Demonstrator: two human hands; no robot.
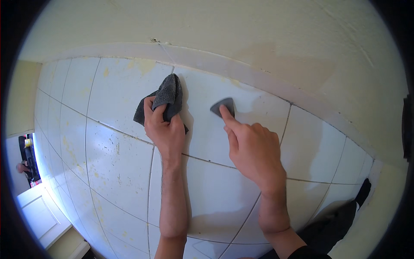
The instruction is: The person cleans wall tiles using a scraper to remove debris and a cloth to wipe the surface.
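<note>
On a stained white tiled wall (116,164), the left hand (164,131) grips a grey microfibre cloth (166,97) — the right hand (254,151), forefinger extended, presses a small grey scraper (224,105); keeping it flat likely lifts residue best.

The left hand (163,129) grips a dark grey cloth (166,97) bunched between thumb and fingers, pressed flat against the white tiled wall (116,164); the right hand (254,149) holds a small grey scraper (224,106) against the same tile, its forefinger stretched along the blade, the other fingers curled; the two tools sit near each other, apart; yellowish stains fleck the tiles to the left; a pale band (258,77) runs above the tiles, with cream plaster (258,30) over it.
</note>
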